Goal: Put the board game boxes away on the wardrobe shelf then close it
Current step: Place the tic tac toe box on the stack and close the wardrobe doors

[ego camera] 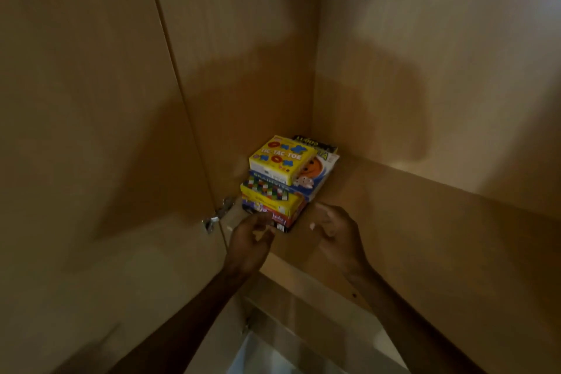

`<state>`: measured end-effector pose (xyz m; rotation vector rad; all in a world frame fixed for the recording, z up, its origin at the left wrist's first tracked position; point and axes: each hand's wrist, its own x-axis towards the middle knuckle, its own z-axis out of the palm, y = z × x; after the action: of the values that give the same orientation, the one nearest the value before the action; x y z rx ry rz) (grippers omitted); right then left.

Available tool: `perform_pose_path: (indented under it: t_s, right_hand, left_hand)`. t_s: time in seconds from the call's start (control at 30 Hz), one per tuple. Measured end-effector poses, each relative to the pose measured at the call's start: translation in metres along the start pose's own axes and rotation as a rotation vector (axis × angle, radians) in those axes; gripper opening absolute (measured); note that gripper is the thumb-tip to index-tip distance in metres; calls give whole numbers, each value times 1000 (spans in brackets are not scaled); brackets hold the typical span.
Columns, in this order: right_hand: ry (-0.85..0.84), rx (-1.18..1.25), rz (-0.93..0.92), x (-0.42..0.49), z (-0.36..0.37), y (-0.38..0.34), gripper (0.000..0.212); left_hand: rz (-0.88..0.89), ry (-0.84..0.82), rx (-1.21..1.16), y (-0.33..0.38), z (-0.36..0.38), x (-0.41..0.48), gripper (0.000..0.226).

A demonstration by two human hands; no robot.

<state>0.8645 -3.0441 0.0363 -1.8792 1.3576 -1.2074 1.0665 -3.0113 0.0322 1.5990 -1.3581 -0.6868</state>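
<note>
A stack of several board game boxes [277, 188] sits in the left back corner of the wooden wardrobe shelf [409, 222]. A yellow Tic-Tac-Toe box [280, 158] lies on top. Below it come a blue box, a yellow box with a checkered pattern and a red-purple box at the bottom. My left hand [250, 240] hovers just in front of the bottom box with loosely curled fingers, holding nothing. To the right of the stack, above the shelf's front, my right hand [337, 232] is relaxed and holds nothing.
The open wardrobe door [91, 130] stands at the left, with a metal hinge [217, 215] at its inner edge. The side wall [440, 85] rises at the right. A lower shelf [303, 307] shows below the front edge.
</note>
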Motion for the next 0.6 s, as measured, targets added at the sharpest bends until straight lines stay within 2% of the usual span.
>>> perform_pose_path:
  t_s: [0.13, 0.37, 0.6]
  right_hand:
    - [-17, 5, 86, -62, -4, 7, 44]
    - [-4, -22, 176, -160, -19, -10, 44]
    - [139, -40, 263, -276, -43, -53, 37]
  left_hand:
    - [-60, -51, -72, -7, 11, -59, 26]
    - [-48, -163, -111, -13, 11, -148, 26]
    - [38, -294, -150, -4, -14, -245, 24]
